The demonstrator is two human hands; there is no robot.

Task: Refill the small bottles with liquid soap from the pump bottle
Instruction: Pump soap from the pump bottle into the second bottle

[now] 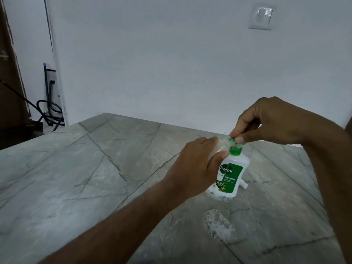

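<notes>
The pump bottle (pixel 231 174) stands upright on the tabletop (pixel 80 168), over on my right side. It is white with a green label. Its green pump top (pixel 236 147) is right under my fingers.

My right hand (pixel 270 121) comes down from above. Its grip pinches the green pump head between thumb and fingers. My left hand (pixel 194 168) is beside the bottle's neck. Its grip is curled round something small and see-through, and I think that is one of the small bottles (pixel 223 142). It is tipped close to the spout, touching or almost touching it. I cannot tell how much soap is inside it, because it is blurry and my fingers cover most of it.

So I think I am in the middle of the job. I am pumping, or about to pump, soap into this little bottle. I cannot see any other small bottles, so I cannot tell how many are full and how many are left.

Some soap has missed. There are bubbles round the foot of the pump bottle, and a foamy puddle (pixel 219 226) lies nearer to me on the tabletop. A small white thing (pixel 243 184) lies just behind the bottle; maybe it is a cap, but I cannot tell.

Farther back there is a white wall with a light switch (pixel 262 16).
</notes>
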